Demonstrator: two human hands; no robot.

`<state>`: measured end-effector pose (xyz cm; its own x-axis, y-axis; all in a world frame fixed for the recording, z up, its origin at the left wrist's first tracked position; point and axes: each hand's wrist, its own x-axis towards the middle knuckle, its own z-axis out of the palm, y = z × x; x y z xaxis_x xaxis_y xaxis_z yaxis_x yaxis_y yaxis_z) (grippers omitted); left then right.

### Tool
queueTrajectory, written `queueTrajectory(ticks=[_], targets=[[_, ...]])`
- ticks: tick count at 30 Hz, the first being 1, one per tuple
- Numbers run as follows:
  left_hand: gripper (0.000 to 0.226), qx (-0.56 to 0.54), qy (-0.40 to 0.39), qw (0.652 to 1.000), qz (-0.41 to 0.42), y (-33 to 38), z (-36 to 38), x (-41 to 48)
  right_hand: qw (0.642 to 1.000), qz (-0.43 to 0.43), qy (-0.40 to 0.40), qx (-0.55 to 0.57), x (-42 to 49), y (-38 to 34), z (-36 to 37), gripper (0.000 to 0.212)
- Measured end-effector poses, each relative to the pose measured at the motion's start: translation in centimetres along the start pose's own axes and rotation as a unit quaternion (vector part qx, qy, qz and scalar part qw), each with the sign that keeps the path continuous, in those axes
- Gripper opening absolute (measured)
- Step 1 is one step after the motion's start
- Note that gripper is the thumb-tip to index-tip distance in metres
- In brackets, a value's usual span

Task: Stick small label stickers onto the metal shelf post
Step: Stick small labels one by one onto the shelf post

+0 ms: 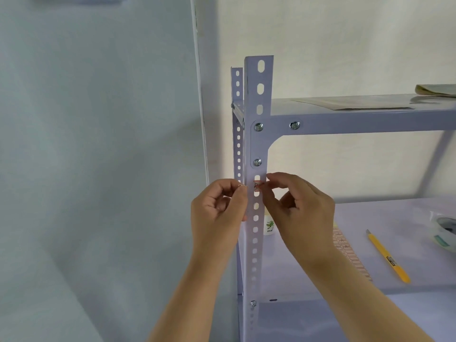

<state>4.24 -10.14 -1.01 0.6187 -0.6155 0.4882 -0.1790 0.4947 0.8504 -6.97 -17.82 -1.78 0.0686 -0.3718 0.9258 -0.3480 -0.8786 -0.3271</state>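
The pale lilac metal shelf post [258,99] stands upright at centre, pierced by a row of oval holes. A small white label sticker with red lines [257,185] lies across the post just below the lowest corner bolt. My right hand [299,208] pinches the sticker's right end against the post with fingertips and thumb. My left hand [219,211] is curled at the post's left edge, its fingertips at the sticker's left end. A sheet of red-lined labels [351,253] lies on the middle shelf, partly hidden by my right wrist.
A yellow utility knife [388,257] lies on the middle shelf [407,218], a tape roll [444,230] at its right edge. A small white bottle [269,227] stands behind the post. Papers rest on the top shelf [357,103]. A second post [237,82] stands behind; a wall is at left.
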Motion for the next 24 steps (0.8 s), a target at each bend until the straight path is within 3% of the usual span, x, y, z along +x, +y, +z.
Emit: queueTrajectory(ticks=[4,10,15,24], targets=[[0.026,0.002,0.001,1.0,-0.014,-0.3,-0.1,0.1,0.997,-0.075,0.012,-0.022,-0.1,0.6,0.4,0.006],[0.019,0.008,0.004,1.0,-0.015,-0.2,-0.1,0.1,0.98,-0.172,0.002,-0.098,0.5,1.7,0.6,0.01],[0.017,0.012,-0.001,1.0,-0.013,-0.2,0.0,0.1,0.974,-0.195,-0.017,-0.114,0.8,1.8,0.9,0.026],[0.013,0.02,-0.009,1.0,0.003,-0.4,0.1,0.1,0.98,-0.183,-0.05,-0.067,1.3,1.5,1.5,0.014]])
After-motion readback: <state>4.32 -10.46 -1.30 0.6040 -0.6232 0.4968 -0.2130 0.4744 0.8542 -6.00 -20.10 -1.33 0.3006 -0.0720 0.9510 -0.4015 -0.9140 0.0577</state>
